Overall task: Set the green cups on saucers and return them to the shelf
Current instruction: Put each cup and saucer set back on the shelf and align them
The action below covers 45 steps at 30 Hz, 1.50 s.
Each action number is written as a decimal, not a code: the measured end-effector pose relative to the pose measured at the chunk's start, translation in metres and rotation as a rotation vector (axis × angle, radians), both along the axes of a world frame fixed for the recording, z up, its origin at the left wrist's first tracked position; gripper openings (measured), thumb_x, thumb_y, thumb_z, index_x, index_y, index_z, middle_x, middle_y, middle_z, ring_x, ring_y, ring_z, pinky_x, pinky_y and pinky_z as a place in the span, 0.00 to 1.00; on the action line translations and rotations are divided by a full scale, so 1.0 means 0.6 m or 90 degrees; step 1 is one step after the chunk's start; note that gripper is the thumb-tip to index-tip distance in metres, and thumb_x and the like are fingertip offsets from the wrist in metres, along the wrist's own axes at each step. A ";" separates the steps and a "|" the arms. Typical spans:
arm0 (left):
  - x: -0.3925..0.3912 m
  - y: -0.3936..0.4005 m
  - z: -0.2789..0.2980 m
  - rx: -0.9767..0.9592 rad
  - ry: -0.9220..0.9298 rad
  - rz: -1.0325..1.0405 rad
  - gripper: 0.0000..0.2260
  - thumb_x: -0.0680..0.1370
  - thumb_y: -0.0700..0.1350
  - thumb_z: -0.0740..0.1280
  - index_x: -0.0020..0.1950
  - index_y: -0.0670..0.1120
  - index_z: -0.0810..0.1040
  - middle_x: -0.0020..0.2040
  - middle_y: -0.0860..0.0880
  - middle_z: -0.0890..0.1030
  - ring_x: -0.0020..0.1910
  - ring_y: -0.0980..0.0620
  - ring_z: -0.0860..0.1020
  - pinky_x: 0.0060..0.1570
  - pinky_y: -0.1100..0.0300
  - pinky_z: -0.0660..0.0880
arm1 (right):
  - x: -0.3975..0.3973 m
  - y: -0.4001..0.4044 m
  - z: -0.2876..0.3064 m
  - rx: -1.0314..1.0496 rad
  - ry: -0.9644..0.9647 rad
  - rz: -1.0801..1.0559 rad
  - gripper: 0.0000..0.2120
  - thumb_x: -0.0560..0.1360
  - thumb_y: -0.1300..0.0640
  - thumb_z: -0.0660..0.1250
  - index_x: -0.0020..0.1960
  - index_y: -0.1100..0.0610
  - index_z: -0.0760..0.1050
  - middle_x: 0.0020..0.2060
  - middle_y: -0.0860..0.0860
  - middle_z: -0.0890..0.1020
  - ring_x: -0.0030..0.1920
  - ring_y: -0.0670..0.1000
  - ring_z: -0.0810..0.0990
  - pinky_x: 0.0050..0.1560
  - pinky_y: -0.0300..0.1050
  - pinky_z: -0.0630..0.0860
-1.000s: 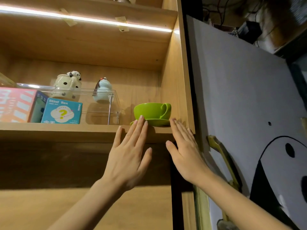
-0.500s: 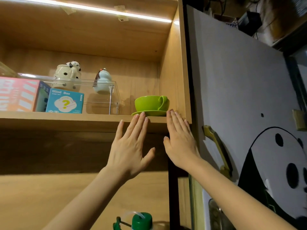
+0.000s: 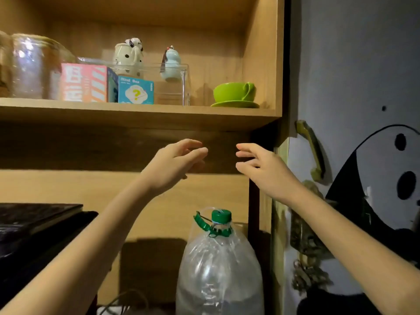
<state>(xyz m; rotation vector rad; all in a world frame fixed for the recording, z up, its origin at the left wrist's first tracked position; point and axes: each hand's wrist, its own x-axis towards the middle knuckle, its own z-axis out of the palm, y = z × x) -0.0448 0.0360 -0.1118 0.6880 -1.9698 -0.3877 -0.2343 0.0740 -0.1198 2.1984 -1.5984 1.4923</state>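
Note:
A green cup (image 3: 231, 92) stands upright on a green saucer (image 3: 235, 104) at the right end of the wooden shelf (image 3: 136, 114), its handle turned right. Below the shelf's front edge, my left hand (image 3: 175, 162) hangs in the air with loosely curled fingers and holds nothing. My right hand (image 3: 261, 167) is beside it, fingers spread and empty. Both hands are well clear of the cup.
On the shelf to the cup's left sit a clear acrylic stand (image 3: 172, 85) with two ceramic figures, a blue box (image 3: 136, 91), a pink box (image 3: 84, 83) and a glass jar (image 3: 31, 67). Below stands a large water bottle (image 3: 218, 264) with a green cap. A panda-painted door (image 3: 363, 155) is at right.
Both hands have dropped from the shelf's front edge to below it, and their fingers have curled. The view has tilted down, bringing the water bottle into sight. The cup and saucer have stayed put.

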 end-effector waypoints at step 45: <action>0.201 0.105 -0.835 0.776 0.023 0.430 0.05 0.75 0.38 0.63 0.40 0.45 0.71 0.28 0.43 0.78 0.20 0.55 0.77 0.24 0.59 0.78 | 0.201 0.013 -0.834 0.882 -0.429 -0.015 0.13 0.76 0.65 0.62 0.60 0.63 0.69 0.35 0.59 0.79 0.19 0.49 0.78 0.22 0.42 0.79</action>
